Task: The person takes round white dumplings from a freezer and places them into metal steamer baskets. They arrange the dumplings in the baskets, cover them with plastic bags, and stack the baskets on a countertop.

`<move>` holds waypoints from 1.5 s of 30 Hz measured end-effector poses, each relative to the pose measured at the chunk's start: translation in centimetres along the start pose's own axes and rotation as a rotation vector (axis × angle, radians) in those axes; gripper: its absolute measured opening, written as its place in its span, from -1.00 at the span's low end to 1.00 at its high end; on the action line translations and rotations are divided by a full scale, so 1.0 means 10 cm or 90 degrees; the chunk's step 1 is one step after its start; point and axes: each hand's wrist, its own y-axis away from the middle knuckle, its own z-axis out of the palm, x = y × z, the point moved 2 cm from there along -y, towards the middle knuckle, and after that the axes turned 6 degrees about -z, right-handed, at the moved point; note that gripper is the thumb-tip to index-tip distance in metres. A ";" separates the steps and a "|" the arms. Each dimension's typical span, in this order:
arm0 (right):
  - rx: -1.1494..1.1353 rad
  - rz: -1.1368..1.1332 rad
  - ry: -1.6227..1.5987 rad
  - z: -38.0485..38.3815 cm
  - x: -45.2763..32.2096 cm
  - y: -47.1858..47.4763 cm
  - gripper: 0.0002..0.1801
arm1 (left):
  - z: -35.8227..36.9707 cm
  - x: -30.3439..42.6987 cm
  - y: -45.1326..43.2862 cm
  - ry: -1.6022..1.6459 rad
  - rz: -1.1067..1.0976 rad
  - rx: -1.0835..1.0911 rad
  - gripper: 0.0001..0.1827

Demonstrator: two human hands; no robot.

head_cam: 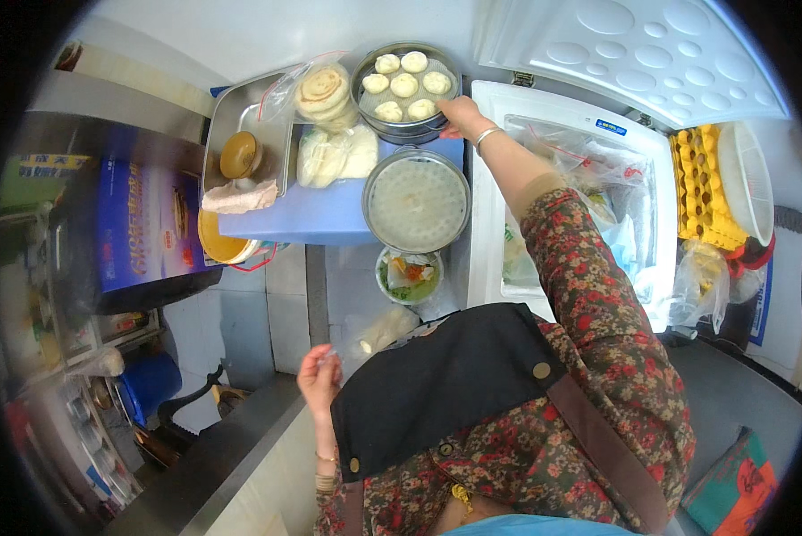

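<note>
My right hand (464,117) reaches out and grips the near right side of a round metal steamer (401,84), apparently at its handle. Several pale buns (404,85) sit spaced apart on the steamer's mesh liner. Low by my body, my left hand (320,375) pinches the edge of a clear plastic bag (384,331) that holds something pale. The apron partly hides that bag. Just nearer than the steamer, a round lid or tray (415,199) with a cloudy surface rests on the blue tabletop (293,218).
Flatbreads (324,94) are stacked beside bagged white dough or buns (337,154). A metal tray (281,147) holds a brown bowl (241,155). The chest freezer (484,201) stands open at right, beside yellow egg trays (702,184). Below the tabletop are a scrap bucket (409,295) and yellow bucket (220,238).
</note>
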 end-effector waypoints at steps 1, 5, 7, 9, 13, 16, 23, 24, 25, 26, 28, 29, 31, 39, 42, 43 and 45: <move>-0.016 0.008 -0.029 0.01 0.07 -0.15 -0.52 | 0.09 0.22 0.06 0.034 0.055 -0.019 -0.81; 0.023 0.020 -0.147 0.10 -0.16 -0.06 -0.64 | 0.28 1.18 0.34 -0.009 0.335 -0.076 -0.86; 0.037 -0.049 -0.202 0.04 -0.29 0.16 -0.68 | 0.48 1.68 0.42 -0.020 0.441 -0.131 -0.91; -0.023 -0.049 -0.190 -0.18 -0.36 0.38 -0.68 | 0.75 2.06 0.46 -0.010 0.527 -0.217 -0.90; -0.062 -0.135 -0.193 -0.54 -0.36 1.05 -0.69 | 1.32 2.66 0.51 -0.002 0.557 -0.344 -0.94; -0.028 -0.152 -0.173 -0.78 -0.19 1.65 -0.68 | 1.60 2.87 0.31 -0.023 0.584 -0.402 -0.85; 0.159 -0.138 -0.206 -1.71 0.69 2.97 -0.70 | 2.19 2.77 -0.58 -0.024 0.500 -0.434 -0.79; 0.182 -0.116 -0.212 -1.82 0.80 3.13 -0.68 | 2.19 2.69 -0.74 -0.053 0.477 -0.421 -0.80; 0.216 -0.104 -0.212 -1.92 0.93 3.28 -0.68 | 2.20 2.57 -0.93 -0.082 0.454 -0.408 -0.81; 0.244 -0.093 -0.213 -2.01 1.07 3.42 -0.67 | 2.18 2.41 -1.09 -0.102 0.413 -0.390 -0.82; 0.300 -0.061 -0.217 -2.23 1.42 3.62 -0.66 | 2.06 2.06 -1.41 -0.198 0.349 -0.368 -0.85; 0.298 -0.057 -0.252 -2.31 1.57 3.69 -0.67 | 1.97 1.92 -1.54 -0.277 0.326 -0.357 -0.86; 0.326 -0.022 -0.274 -2.40 1.79 3.94 -0.66 | 1.91 1.74 -1.71 -0.381 0.351 -0.321 -0.84; 0.362 0.084 -0.190 -2.61 2.27 4.37 -0.64 | 2.24 1.63 -0.66 -1.091 0.753 0.067 -0.66; 0.395 0.106 -0.214 -2.66 2.58 4.57 -0.65 | 2.65 1.50 -0.20 -1.025 1.033 0.063 -0.62; 0.400 0.101 -0.222 -2.63 2.57 4.53 -0.64 | 2.67 1.33 -0.15 -0.943 0.970 -0.047 -0.62; 0.418 0.093 -0.241 -2.59 2.56 4.51 -0.63 | 2.85 0.74 -0.06 -0.803 0.844 -0.353 -0.65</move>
